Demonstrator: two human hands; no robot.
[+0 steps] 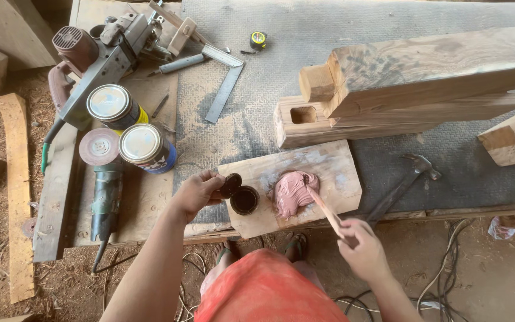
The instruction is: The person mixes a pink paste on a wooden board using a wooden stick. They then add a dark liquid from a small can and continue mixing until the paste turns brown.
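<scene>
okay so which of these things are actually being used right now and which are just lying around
In use: left hand with dark lid, small jar, pink paste, board, right hand with stick.
Lying about: hammer, two cans, angle grinder, square, tape measure.

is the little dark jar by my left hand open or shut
Open: the small dark jar shows its round mouth, and the left hand holds its lid beside it.

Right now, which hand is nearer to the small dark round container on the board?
Left. The left hand holds a dark lid right beside the small dark container. The right hand is off to its right, below the board, gripping a wooden stick that reaches the pink paste.
</scene>
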